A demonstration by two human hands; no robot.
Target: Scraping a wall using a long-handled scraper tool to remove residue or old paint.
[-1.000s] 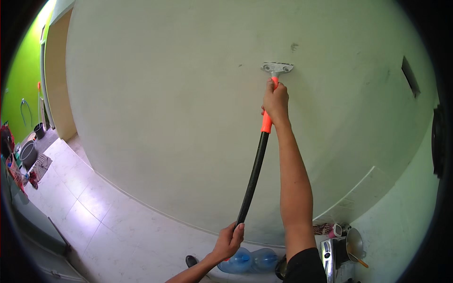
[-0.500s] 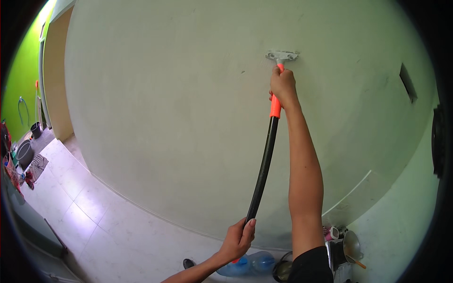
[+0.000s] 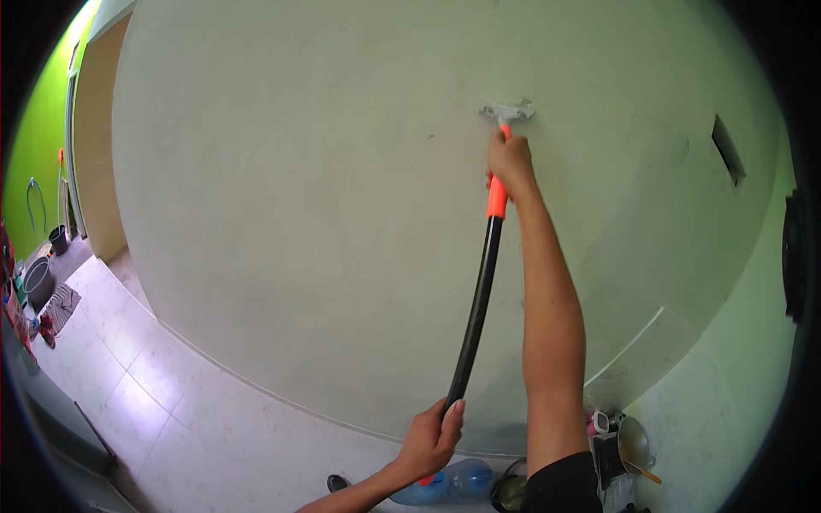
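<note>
Overhead, the right hand (image 3: pixel 511 161) wraps tight around the orange neck of a long black-handled scraper with a pale metal blade head (image 3: pixel 506 111), just below that head, which sits flat against the pale off-white plaster wall (image 3: pixel 299 214). The left hand (image 3: pixel 436 440) closes around the pole's lower end, near the bottom of the view. The tool's long axis runs steeply up and slightly right from left hand to right, so the right hand is far nearer the blade. No labels or signs show on the wall; only a dark rectangular vent slot (image 3: pixel 728 150) upper right. Two blue water bottles (image 3: pixel 449 483) lie on the white tiled floor (image 3: pixel 171 402) below
</note>
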